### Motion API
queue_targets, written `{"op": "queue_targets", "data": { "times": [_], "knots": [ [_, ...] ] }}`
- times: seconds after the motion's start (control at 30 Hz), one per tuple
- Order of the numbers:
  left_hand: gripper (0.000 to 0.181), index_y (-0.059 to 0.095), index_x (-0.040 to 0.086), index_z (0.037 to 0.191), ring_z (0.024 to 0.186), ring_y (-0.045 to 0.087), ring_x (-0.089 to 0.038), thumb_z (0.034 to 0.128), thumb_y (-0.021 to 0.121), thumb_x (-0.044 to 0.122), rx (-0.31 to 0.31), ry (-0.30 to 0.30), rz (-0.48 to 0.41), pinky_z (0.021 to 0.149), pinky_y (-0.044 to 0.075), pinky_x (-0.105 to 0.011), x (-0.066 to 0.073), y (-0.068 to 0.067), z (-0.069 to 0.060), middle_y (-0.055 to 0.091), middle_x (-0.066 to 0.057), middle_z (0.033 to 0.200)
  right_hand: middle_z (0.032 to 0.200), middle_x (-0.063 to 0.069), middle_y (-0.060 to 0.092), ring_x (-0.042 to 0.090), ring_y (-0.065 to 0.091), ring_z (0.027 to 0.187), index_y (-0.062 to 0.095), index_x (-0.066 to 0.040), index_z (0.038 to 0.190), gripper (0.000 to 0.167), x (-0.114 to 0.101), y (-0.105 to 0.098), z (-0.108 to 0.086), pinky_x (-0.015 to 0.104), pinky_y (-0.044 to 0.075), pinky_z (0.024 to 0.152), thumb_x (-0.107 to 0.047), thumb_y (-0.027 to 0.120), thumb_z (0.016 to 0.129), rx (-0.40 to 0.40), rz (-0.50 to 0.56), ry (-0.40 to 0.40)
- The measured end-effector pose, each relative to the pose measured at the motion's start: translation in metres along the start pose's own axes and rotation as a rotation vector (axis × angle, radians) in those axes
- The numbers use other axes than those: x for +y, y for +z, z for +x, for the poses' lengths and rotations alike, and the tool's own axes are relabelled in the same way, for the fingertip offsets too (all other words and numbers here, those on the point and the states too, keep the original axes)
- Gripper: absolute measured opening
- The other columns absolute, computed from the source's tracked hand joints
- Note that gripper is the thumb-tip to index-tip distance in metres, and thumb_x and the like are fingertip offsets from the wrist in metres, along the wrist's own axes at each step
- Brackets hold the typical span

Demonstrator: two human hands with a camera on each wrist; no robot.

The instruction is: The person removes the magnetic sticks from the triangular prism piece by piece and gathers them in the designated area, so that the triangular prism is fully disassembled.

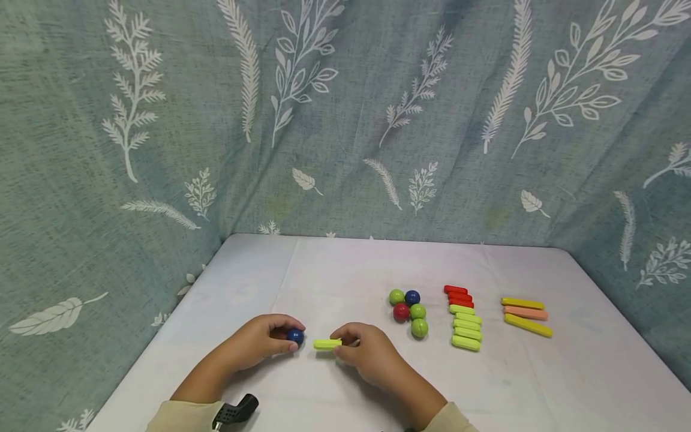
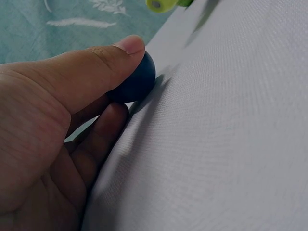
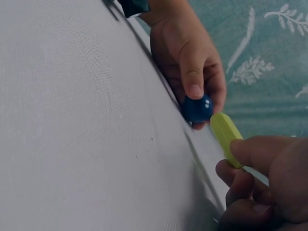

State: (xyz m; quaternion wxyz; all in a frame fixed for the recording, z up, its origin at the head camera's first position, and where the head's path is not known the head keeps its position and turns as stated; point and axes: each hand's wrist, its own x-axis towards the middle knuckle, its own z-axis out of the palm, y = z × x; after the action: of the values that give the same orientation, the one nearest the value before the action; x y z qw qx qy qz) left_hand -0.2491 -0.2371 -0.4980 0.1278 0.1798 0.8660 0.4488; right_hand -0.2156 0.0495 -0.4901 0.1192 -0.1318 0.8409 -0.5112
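Observation:
Between thumb and fingers, my left hand [image 1: 263, 341] holds a dark blue ball [image 1: 295, 336] low at the white table surface. My right hand [image 1: 365, 350] pinches one end of a yellow-green stick [image 1: 327, 344], whose free end points left toward the ball. In the right wrist view the stick [image 3: 225, 137] and the blue ball [image 3: 197, 109] appear close together. The left wrist view shows the thumb lying over the ball [image 2: 137, 82], which hides part of it.
Right of the hands sits a cluster of balls: green [image 1: 396, 297], blue [image 1: 412, 297] and red [image 1: 401, 312]. Beyond it lie a column of red sticks [image 1: 459, 296] and yellow-green sticks [image 1: 466, 325], then yellow [image 1: 528, 326] and orange sticks [image 1: 525, 313]. A patterned curtain [image 1: 345, 120] hangs behind the table.

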Motion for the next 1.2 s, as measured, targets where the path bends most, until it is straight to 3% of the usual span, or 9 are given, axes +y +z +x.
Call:
{"op": "queue_targets", "data": {
  "times": [0.3, 0.53, 1.2],
  "knots": [
    [0.036, 0.074, 0.014, 0.122, 0.105, 0.068, -0.010, 0.0898, 0.085, 0.028, 0.016, 0.004, 0.026, 0.088, 0.054, -0.020, 0.001, 0.000, 0.000, 0.072, -0.003, 0.122, 0.098, -0.004, 0.068, 0.017, 0.061, 0.088, 0.074, -0.024, 0.106, 0.017, 0.007, -0.015, -0.006, 0.027, 0.052, 0.067, -0.017, 0.080, 0.092, 0.012, -0.012, 0.010],
    [0.037, 0.074, 0.013, 0.122, 0.107, 0.068, -0.016, 0.0899, 0.084, 0.028, 0.014, 0.001, 0.011, 0.087, 0.054, -0.020, 0.002, 0.000, -0.002, 0.072, -0.003, 0.122, 0.101, -0.002, 0.068, 0.018, 0.061, 0.089, 0.073, -0.022, 0.108, 0.017, 0.011, -0.025, -0.010, 0.029, 0.054, 0.068, -0.017, 0.080, 0.093, 0.010, -0.009, 0.018],
    [0.039, 0.073, 0.014, 0.123, 0.108, 0.068, -0.014, 0.0901, 0.084, 0.032, 0.007, -0.006, 0.011, 0.089, 0.054, -0.020, 0.000, 0.000, -0.001, 0.072, -0.002, 0.123, 0.103, -0.001, 0.068, 0.018, 0.062, 0.083, 0.072, -0.022, 0.110, 0.019, 0.027, -0.063, -0.031, 0.034, 0.056, 0.068, -0.015, 0.079, 0.093, -0.002, -0.054, 0.115]
  ]
}}
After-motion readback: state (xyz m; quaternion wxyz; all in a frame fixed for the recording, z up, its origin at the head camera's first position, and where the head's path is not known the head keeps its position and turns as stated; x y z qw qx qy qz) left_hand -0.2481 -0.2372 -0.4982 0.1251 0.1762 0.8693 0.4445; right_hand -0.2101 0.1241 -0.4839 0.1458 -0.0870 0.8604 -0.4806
